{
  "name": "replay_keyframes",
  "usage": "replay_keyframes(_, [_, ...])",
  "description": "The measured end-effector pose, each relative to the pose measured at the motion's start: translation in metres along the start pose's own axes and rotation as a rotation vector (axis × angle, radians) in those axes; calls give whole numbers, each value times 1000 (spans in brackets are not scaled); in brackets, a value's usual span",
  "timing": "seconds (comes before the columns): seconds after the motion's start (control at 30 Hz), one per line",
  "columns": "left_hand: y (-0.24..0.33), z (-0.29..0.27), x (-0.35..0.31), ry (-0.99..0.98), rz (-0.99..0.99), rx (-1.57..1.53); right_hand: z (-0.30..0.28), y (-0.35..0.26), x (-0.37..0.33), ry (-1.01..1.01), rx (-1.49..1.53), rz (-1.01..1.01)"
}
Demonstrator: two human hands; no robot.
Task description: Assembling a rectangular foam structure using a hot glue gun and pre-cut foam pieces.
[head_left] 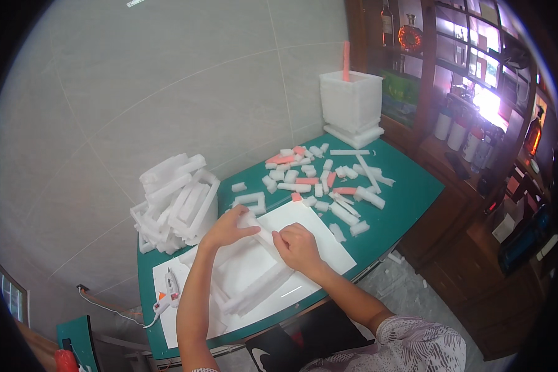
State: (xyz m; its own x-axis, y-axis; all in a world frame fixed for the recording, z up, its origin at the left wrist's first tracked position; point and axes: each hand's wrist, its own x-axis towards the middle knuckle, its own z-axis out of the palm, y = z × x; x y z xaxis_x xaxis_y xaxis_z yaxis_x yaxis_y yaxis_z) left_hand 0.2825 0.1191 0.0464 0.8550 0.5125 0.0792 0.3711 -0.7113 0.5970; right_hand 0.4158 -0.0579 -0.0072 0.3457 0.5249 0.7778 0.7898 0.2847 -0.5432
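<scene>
My left hand point(228, 228) curls around the far end of a white foam strip point(261, 232), thumb and fingers on either side of it. Farther along the same strip, my right hand point(296, 247) pinches it with the fingers bent. Below my hands, a larger white foam frame point(260, 288) rests on a white board point(319, 239); the strip seems to run along its far side, though I cannot tell whether the two are joined. A white hot glue gun point(167, 292) with an orange part lies on the board, left of my left forearm.
The green table point(409, 180) holds scattered white and pink foam pieces point(307, 180) beyond the board. Foam frames point(178, 201) are heaped at the left by the wall. A white foam box point(351, 102) with a pink strip stands at the back. A white cord point(115, 315) hangs left.
</scene>
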Motion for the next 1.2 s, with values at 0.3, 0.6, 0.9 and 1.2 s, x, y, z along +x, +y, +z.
replay_keyframes(0.3, [-2, 0, 2, -13, 4, -10, -1, 0, -2, -36, -32, 40])
replay_keyframes(0.6, [0, -1, 1, -26, 1, -10, -6, -13, 1, -46, 75, 163])
replay_keyframes(0.9, [3, -3, 1, -43, -36, -9, -4, -4, -3, -155, 200, 146])
replay_keyframes(1.2, [7, -3, 1, -43, -55, -12, -2, -1, -3, -144, 201, 144])
